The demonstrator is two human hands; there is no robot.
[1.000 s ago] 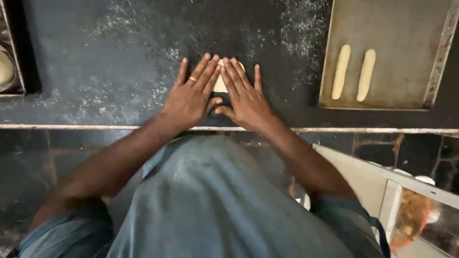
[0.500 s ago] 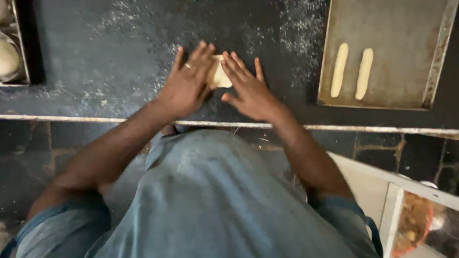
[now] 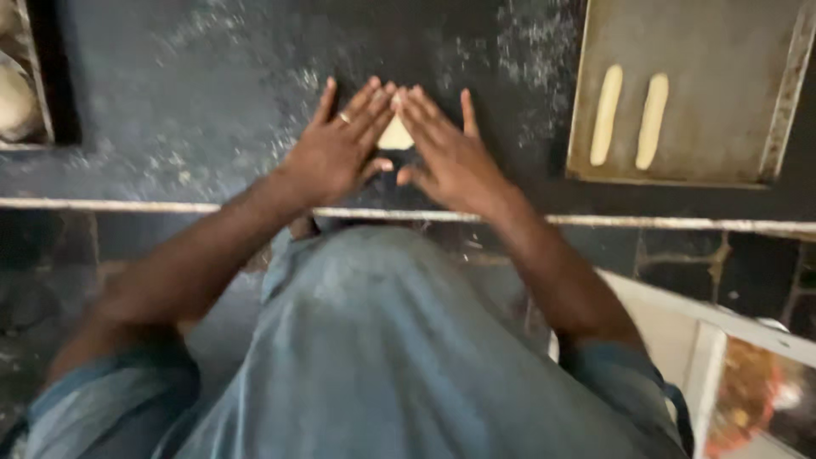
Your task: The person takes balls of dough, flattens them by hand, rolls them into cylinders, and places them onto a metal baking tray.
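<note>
The dough piece (image 3: 396,136) lies on the dark floured counter (image 3: 212,110), under and between both palms, equally close to each. The left hand (image 3: 340,149) and right hand (image 3: 446,153) are flat, fingers spread, fingertips meeting at the far side. Its long axis probably runs left-right, mostly hidden. Compared with a second ago, less dough shows. The tray (image 3: 722,161) to the right holds two dough sticks (image 3: 629,115).
</note>
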